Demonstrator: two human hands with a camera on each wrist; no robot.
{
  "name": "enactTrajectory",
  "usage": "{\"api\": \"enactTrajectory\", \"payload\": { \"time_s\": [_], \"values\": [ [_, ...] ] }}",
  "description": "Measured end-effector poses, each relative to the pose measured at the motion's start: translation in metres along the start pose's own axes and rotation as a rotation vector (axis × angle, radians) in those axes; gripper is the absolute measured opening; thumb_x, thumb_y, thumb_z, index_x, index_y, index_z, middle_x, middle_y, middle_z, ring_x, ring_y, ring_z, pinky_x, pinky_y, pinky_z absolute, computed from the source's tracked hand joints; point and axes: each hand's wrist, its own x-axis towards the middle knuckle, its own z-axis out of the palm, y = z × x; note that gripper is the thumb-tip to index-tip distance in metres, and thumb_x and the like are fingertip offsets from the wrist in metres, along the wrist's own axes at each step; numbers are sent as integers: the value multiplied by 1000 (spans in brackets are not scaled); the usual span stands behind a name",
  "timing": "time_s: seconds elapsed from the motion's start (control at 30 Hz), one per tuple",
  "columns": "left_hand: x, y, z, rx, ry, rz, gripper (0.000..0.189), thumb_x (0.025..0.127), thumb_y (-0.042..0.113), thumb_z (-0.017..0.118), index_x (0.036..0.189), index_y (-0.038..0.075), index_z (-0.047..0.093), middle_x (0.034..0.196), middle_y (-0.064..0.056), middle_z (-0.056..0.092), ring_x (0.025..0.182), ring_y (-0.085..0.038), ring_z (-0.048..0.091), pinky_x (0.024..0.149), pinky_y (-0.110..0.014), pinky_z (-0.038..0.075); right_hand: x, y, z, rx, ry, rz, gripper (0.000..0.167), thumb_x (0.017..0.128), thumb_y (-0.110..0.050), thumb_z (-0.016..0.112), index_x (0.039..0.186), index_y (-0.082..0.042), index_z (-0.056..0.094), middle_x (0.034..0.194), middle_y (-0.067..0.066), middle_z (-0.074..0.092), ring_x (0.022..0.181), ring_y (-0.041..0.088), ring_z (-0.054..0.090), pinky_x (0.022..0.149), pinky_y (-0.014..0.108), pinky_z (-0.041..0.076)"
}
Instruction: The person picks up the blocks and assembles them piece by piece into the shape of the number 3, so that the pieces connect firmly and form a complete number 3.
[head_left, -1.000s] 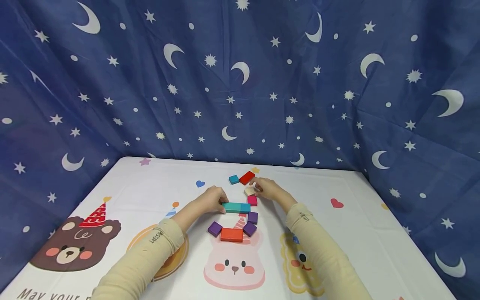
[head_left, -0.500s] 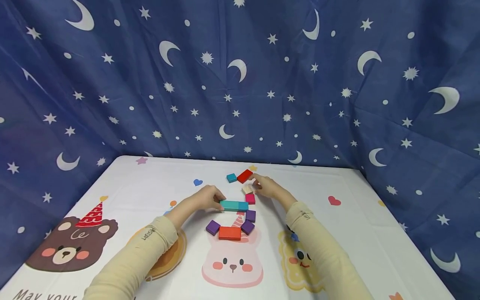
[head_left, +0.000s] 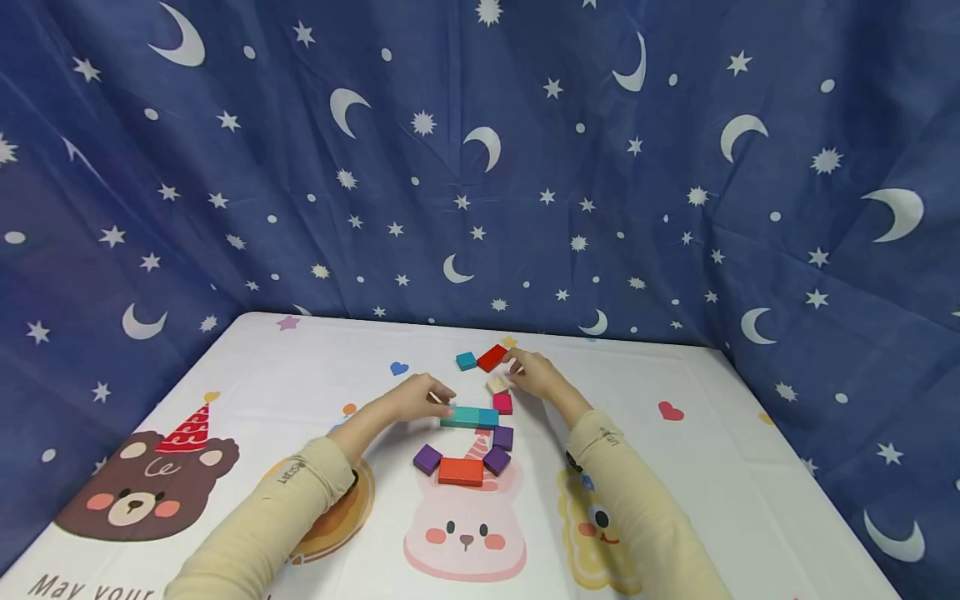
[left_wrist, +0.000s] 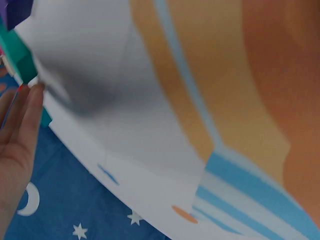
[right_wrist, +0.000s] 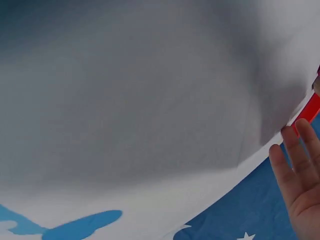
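Wooden blocks lie on the tablecloth, forming an open curving outline in the head view. At the left end of the long teal block (head_left: 460, 417), my left hand (head_left: 414, 397) hovers with thumb and fingers apart, the thumb at the block's end. A small blue block (head_left: 488, 419) adjoins the teal one. My right hand (head_left: 534, 373) is beside the red block (head_left: 492, 358) and the cream block (head_left: 497, 384), its index fingertip close to the red block's right end; contact is unclear. In the right wrist view its fingers (right_wrist: 297, 160) look fairly straight.
A small blue block (head_left: 467, 361) lies left of the red one, and a pink block (head_left: 502, 404) below the cream one. Nearer are purple blocks (head_left: 427, 459) and an orange-red block (head_left: 461, 472). A starry blue curtain (head_left: 480, 208) hangs behind the table.
My left thumb and fingers have loosened and lifted slightly at the teal block's end. My right fingers have drawn slightly away from the cream block. The blocks keep their arrangement.
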Motion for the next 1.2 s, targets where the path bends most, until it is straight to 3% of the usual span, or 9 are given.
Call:
{"api": "enactTrajectory", "payload": {
  "time_s": [0.2,0.33,0.5,0.63,0.77,0.93,1.2],
  "values": [
    [8,5,5,25,131,8,34,87,14,65,117,-3,64,113,-18,67,101,-29,65,87,-37,53,7,0,-5,-53,67,-16,32,88,-5,62,119,-6,57,103,17,65,89,27,62,84,39,52],
    [16,7,3,42,233,8,29,87,12,65,112,-3,66,111,-16,68,99,-28,65,87,-38,53,14,-3,-5,-58,124,-20,35,88,-7,64,122,-5,57,109,18,64,96,30,61,88,42,50],
    [22,4,0,107,322,23,24,88,11,64,109,0,69,107,-13,70,97,-26,64,86,-39,51,18,-3,-3,-86,103,-34,49,89,-14,64,134,-6,48,131,20,54,117,34,54,102,46,42],
    [27,0,-3,147,372,9,26,87,11,65,111,2,68,108,-13,70,99,-27,64,87,-40,51,20,0,-1,-126,88,-69,52,90,-14,64,138,-7,44,139,21,46,123,38,49,105,47,39],
    [34,-3,-5,166,391,7,33,86,13,68,117,2,65,108,-15,69,100,-29,64,88,-41,51,22,3,2,-126,85,-84,51,89,-11,64,137,-5,46,139,21,46,121,37,51,104,47,40],
    [40,-7,-6,179,371,-10,41,85,15,69,123,1,61,109,-17,68,99,-30,64,87,-42,51,25,6,5,-146,40,-98,52,88,-9,64,136,-5,46,140,22,44,126,35,48,106,45,38],
    [49,-12,-12,176,337,-108,48,81,20,72,123,0,60,113,-20,65,102,-32,62,89,-43,50,32,9,8,-146,-11,-120,52,89,-7,62,138,-6,45,148,22,34,136,36,35,110,45,32]
  ]
}}
